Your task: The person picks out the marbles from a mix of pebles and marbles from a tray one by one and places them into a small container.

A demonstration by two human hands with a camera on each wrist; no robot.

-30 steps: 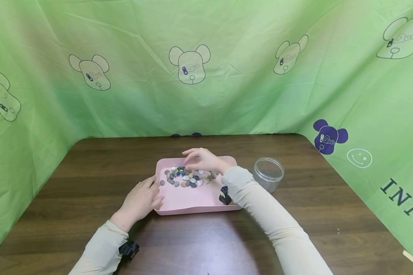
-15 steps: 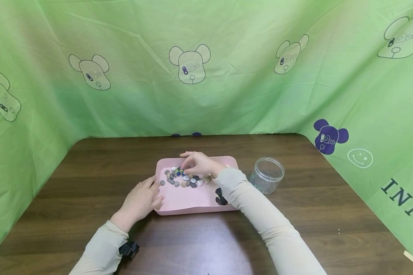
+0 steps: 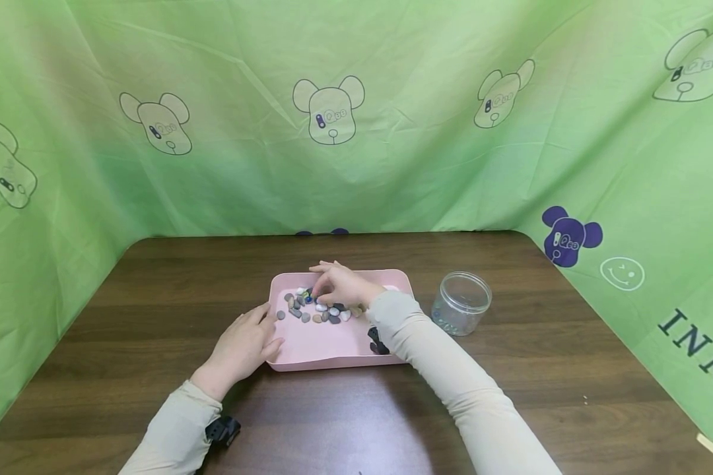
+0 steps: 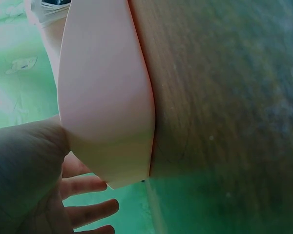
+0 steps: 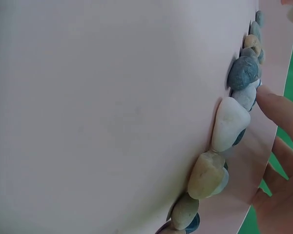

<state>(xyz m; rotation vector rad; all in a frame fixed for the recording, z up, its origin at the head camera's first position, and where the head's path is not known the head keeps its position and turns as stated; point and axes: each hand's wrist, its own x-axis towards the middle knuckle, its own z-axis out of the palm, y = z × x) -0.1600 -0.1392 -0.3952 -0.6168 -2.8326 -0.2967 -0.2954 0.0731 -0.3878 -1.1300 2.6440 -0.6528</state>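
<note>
A shallow pink tray [image 3: 327,343] holds several pebbles [image 3: 295,314] in grey, white and tan, with small shiny blue and yellow-green pieces [image 3: 307,298] near its back left. My left hand [image 3: 242,343] rests on the tray's left rim, thumb over the edge; the left wrist view shows its fingers extended beside the tray wall [image 4: 105,87]. Over the back of the tray, my right hand [image 3: 343,285] points thumb and index finger down at the shiny pieces. In the right wrist view its thumb [image 5: 281,109] comes down right behind a white pebble [image 5: 230,124]. Its fingertips are hidden, so I cannot tell whether they pinch anything.
A clear round jar [image 3: 461,303] stands on the table just right of the tray, with small greenish pieces at its bottom. The brown wooden table [image 3: 172,303] is enclosed by a green printed curtain [image 3: 392,178] at the back and sides.
My right hand has moved slightly left and down, from above the pebbles to the shiny pieces. More of the jar shows beside the sleeve. The left hand stays on the rim.
</note>
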